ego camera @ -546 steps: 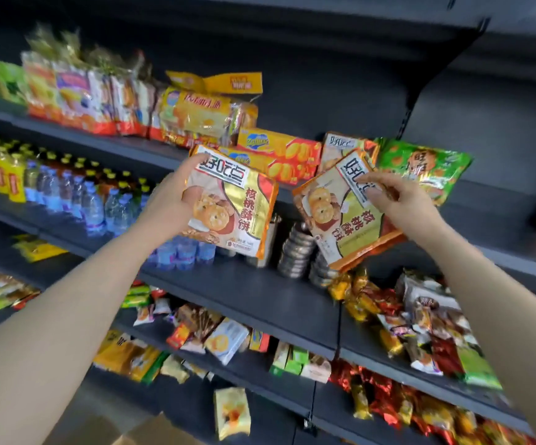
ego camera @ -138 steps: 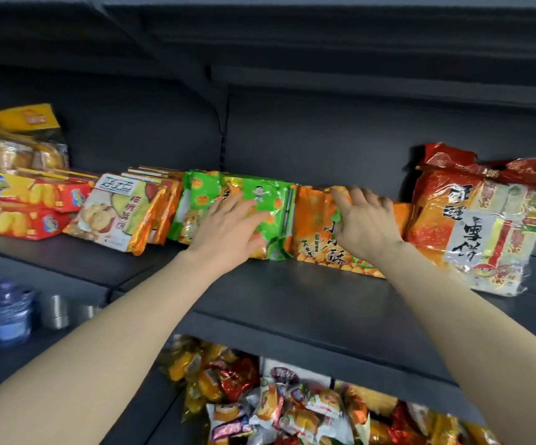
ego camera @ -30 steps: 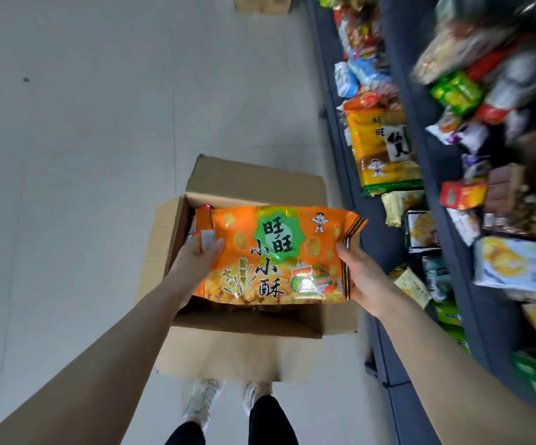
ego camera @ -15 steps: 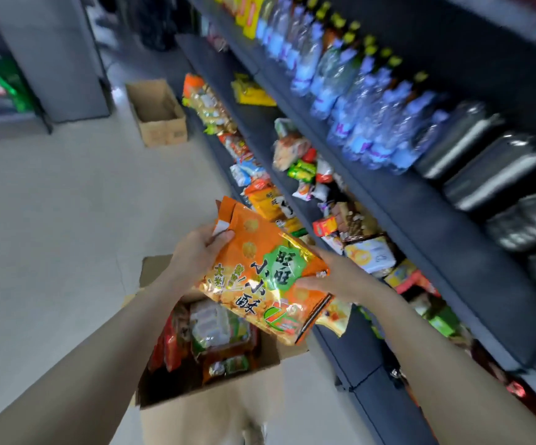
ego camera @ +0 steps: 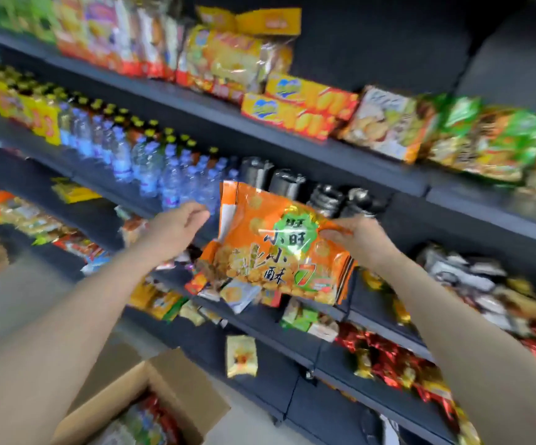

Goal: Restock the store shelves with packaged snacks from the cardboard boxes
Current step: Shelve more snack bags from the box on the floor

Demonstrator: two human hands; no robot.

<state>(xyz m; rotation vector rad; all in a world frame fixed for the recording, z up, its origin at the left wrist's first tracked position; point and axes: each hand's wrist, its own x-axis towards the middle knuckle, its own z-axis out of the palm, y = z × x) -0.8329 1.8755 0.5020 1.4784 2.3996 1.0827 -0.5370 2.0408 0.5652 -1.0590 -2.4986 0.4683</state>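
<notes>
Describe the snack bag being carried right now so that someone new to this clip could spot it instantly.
Start at the dark multi-tier store shelving. In front of its middle tier, the right hand pinches a shiny orange plastic snack bag. Only this bag hangs in mid-air, with a green badge and black characters; the left hand is off it.

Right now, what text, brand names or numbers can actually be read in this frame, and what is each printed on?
"旺旺": green badge on the orange snack bag, held by the right hand; the top is partly cut off by glare.
"小小酥": large black characters down the front of the same bag.
Smaller print on that bag: too blurred to read.
Shelf packages, bottle labels and the cardboard box: motion-blurred, nothing legible.
</notes>
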